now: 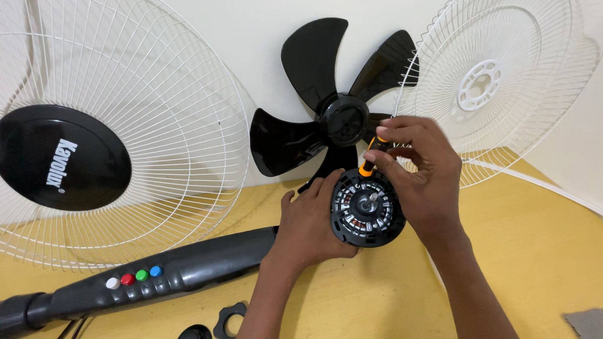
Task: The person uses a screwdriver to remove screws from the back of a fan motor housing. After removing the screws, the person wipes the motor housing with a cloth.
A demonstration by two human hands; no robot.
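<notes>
A round black fan motor [368,208] with its shaft and copper windings showing sits at the end of a black fan body [177,272]. My left hand [311,223] grips the motor housing from the left side. My right hand [418,173] holds an orange and black screwdriver [371,156], its tip down at the motor's upper rim. Black fan blades [323,110] lean on the wall just behind the motor.
A white front grille [135,137] with a black centre disc leans at left, and a white rear grille [505,76] at right. Coloured buttons [134,277] dot the fan body. A black nut [231,321] and cap [194,335] lie on the yellow surface; grey cloth [593,328] at right.
</notes>
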